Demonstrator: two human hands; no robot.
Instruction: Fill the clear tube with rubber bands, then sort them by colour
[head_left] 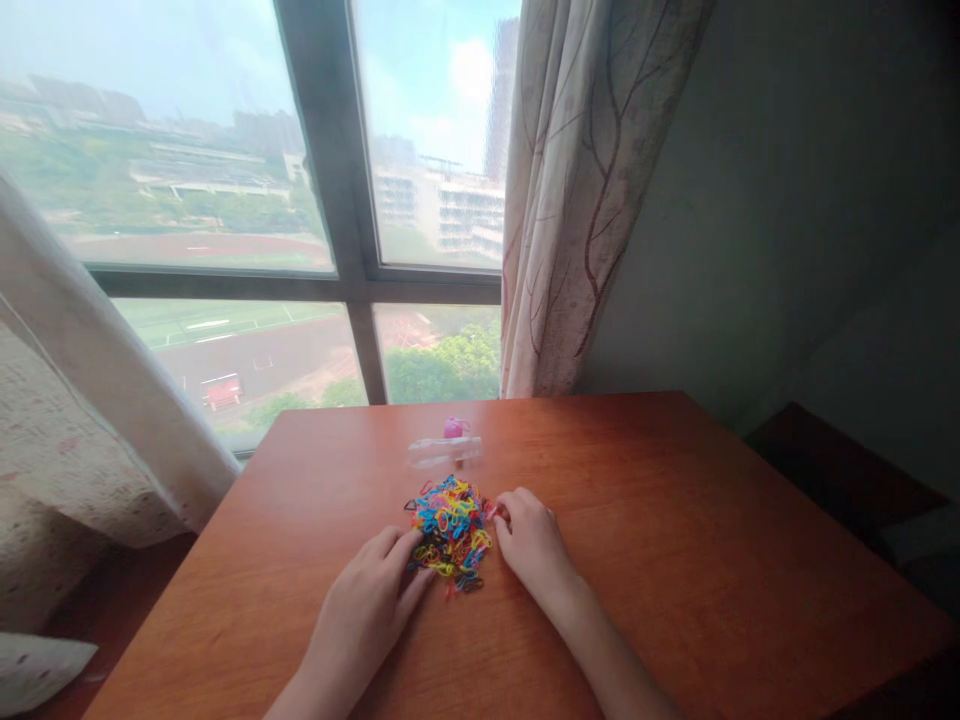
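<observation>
A heap of small coloured rubber bands point(450, 525), blue, yellow, red and orange, lies on the wooden table point(675, 560). My left hand point(371, 600) rests flat on the table at the heap's left side, fingers stretched out and touching the bands. My right hand point(529, 540) sits at the heap's right edge with its fingers curled, pinching a red band. Just behind the heap lies a clear plastic container point(444, 451) with a pink cap point(454, 427).
A large window point(345, 200) with a dark frame stands behind the table. A patterned curtain point(585, 180) hangs at its right, a pale curtain point(82, 400) at the left. A grey wall point(787, 200) is on the right.
</observation>
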